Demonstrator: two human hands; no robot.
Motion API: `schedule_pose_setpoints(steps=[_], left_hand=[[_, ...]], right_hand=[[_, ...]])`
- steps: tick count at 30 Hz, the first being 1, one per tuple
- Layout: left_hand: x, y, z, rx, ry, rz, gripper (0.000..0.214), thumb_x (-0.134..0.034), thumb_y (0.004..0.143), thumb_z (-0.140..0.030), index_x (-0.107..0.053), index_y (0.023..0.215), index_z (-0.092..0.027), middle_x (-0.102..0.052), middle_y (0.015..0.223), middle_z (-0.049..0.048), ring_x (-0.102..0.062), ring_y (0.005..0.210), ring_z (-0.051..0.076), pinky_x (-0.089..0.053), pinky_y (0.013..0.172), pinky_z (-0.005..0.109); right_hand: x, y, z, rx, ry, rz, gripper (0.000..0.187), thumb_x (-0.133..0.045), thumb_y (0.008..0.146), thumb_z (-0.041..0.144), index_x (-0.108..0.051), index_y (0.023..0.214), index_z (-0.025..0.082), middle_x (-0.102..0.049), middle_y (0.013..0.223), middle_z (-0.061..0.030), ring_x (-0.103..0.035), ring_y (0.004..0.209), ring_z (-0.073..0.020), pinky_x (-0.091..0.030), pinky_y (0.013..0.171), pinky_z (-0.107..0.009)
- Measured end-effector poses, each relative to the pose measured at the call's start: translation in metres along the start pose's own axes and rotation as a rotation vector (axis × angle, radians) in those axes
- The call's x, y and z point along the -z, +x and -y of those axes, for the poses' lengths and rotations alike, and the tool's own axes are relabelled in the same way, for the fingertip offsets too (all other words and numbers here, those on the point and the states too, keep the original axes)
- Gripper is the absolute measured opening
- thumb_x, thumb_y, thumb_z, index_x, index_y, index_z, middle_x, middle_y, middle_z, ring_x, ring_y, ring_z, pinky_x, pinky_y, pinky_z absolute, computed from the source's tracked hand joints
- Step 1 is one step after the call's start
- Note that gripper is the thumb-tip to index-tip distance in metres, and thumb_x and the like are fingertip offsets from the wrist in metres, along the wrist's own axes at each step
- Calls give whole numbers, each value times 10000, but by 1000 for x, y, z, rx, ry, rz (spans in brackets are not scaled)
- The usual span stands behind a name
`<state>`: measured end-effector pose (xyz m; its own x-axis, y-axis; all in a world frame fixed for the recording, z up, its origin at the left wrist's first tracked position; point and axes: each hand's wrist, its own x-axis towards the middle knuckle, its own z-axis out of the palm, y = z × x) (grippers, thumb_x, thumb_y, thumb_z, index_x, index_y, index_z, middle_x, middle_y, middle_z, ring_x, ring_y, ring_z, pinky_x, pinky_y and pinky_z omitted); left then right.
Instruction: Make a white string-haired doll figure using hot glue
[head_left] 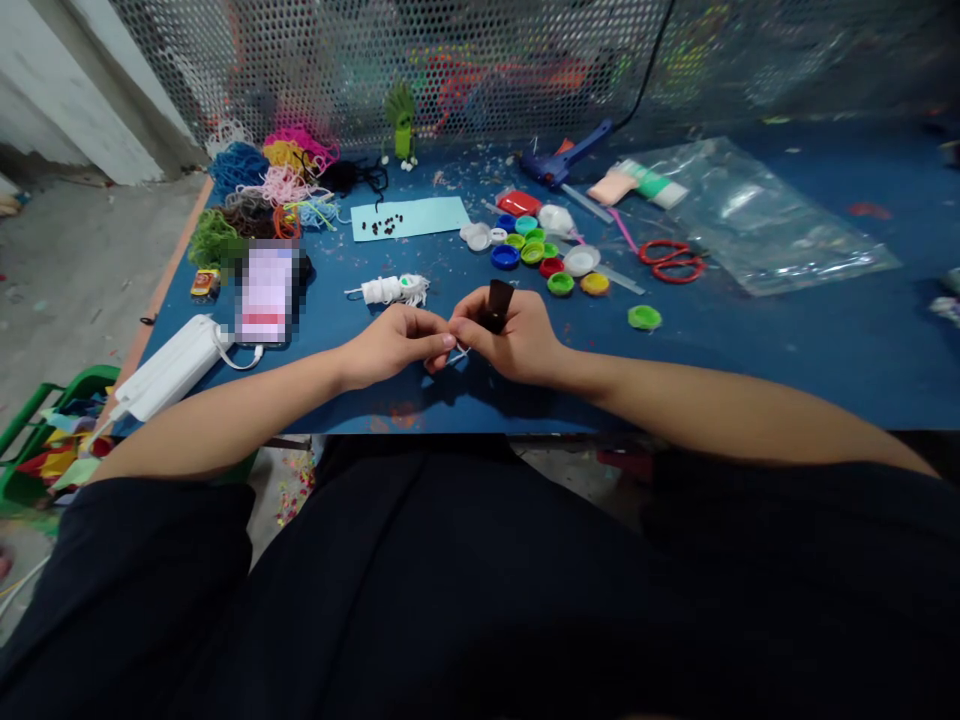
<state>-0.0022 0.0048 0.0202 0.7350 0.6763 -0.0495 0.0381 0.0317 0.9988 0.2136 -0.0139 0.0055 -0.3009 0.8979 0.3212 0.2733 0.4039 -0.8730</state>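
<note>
My left hand (397,345) and my right hand (517,335) meet above the near part of the blue table, both closed in a pinch. Between their fingertips is a thin white strand (459,355), which looks like yarn. A dark brown piece with a flat, flared end (499,298) sticks up from my right hand; its lower part is hidden by the fingers. Just beyond my left hand lies a white yarn-wrapped figure (390,291) with a green spot and loose strands. A light blue card (431,218) with small dark bits on it lies farther back.
Paint pots and lids (532,250) cluster behind my right hand. Red-handled scissors (671,262), a blue glue gun (562,160) and a plastic bag (772,225) lie to the right. Yarn bundles (277,175), a phone (266,295) and a white power strip (169,368) are left.
</note>
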Motion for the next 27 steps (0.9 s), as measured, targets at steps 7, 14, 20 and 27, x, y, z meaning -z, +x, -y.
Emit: schedule_pose_setpoints(steps=[7, 14, 20, 27], left_hand=[[0, 2, 3, 1, -87, -42, 143, -681, 859, -254, -699, 765, -148, -640, 627, 3, -617, 585, 96, -487, 621, 231], [4, 3, 7, 35, -152, 23, 238, -628, 928, -349, -715, 868, -136, -608, 560, 13, -535, 497, 106, -393, 523, 239], [0, 0, 5, -7, -24, 85, 432, -620, 1055, -568, -632, 972, -144, -530, 499, -45, -414, 443, 72, -333, 514, 211], [1, 0, 2, 27, 72, -30, 337, -560, 1118, -421, -657, 965, -137, -545, 506, -44, -465, 434, 65, -359, 504, 186]], right_hand=[[4, 0, 0, 1, 4, -11, 464, -807, 870, 647, -702, 820, 198, -590, 659, -1, -434, 598, -117, -354, 576, -284], [3, 0, -2, 31, 103, 25, 403, -802, 909, 560, -692, 828, 181, -652, 692, -17, -540, 612, -119, -421, 595, -276], [1, 1, -6, 76, 94, 13, 371, -800, 917, 517, -695, 825, 174, -692, 695, -24, -581, 605, -118, -440, 577, -262], [7, 3, -6, 81, 36, -44, 404, -818, 889, 545, -700, 793, 170, -582, 621, 7, -432, 556, -84, -313, 517, -250]])
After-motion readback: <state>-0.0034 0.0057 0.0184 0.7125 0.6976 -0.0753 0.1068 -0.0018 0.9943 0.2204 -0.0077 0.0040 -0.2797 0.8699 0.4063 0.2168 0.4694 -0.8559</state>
